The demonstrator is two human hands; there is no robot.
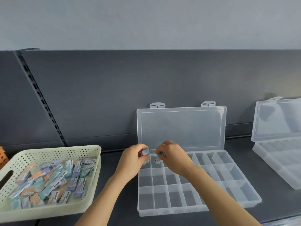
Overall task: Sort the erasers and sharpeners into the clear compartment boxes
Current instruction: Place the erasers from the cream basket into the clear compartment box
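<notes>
A clear compartment box (249,203) lies open on the dark shelf, its lid (180,128) standing up at the back. My left hand (132,162) holds a small bunch of wrapped erasers (145,152) over the box's back left corner. My right hand (172,159) pinches one wrapped eraser (157,159) just above the back row's second compartment. All the compartments that I can see hold nothing. A cream perforated basket (53,150) at the left holds several purple, green and orange wrapped erasers (53,180).
A second clear compartment box (280,163) stands open at the right edge of the shelf. An orange object (3,156) peeks in at the far left. A dark back panel with a slotted upright (42,101) rises behind the shelf.
</notes>
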